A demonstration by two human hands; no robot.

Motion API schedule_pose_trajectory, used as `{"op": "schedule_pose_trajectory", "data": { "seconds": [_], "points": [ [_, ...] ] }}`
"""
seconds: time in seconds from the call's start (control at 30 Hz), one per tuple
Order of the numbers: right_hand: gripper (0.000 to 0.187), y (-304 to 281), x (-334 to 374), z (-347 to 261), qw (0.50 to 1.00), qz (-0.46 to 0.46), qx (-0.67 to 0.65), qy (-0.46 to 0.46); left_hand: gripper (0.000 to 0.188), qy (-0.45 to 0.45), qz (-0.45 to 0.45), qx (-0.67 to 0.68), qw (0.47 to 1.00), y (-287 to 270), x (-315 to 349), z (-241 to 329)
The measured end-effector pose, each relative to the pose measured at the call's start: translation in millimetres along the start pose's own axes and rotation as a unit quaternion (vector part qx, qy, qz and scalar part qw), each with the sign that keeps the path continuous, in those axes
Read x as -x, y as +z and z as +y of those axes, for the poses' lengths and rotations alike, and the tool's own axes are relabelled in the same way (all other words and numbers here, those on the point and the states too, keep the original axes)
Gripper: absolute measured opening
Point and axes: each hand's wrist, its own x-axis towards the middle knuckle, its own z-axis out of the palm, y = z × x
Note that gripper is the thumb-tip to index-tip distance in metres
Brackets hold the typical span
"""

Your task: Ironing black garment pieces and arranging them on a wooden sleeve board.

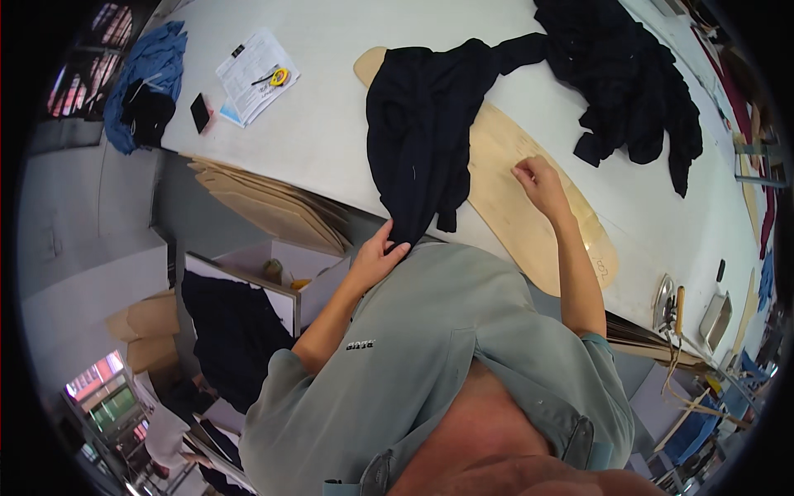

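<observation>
While the left hand (376,263) pinches dark cloth (422,124) left of the board (501,178), even tension helps. Over the board, right fingers (531,169) curl.

Bright, even light washes the broad white table (331,124); beyond its left end, dark-framed panes (85,81) glow against dimness, while fisheye distortion curves the table's edges.

At twelve o'clock, a navy garment (423,124) hides part of the tan board (513,207). The clothing heap (628,91) at two o'clock is cropped above.
</observation>
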Motion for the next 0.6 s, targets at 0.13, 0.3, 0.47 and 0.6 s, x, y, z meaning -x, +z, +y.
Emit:
{"op": "schedule_pose_trajectory", "data": {
  "seconds": [0.13,0.3,0.47,0.6],
  "points": [
    [0.013,23,-55,-46,0.981,0.022,0.007,-0.195,0.034,-0.135,-0.093,-0.199,0.966,0,64,36],
    [0.034,108,-115,-100,0.865,0.035,0.067,-0.496,0.025,-0.157,0.075,-0.297,0.939,25,146,40],
    [0.021,167,-132,-99,0.848,-0.264,0.178,-0.423,0.023,-0.251,0.291,-0.213,0.898,32,208,61],
    [0.010,117,-119,-139,0.858,-0.114,-0.015,-0.501,0.020,-0.269,0.458,-0.223,0.817,-1,244,48]
  ]
}}
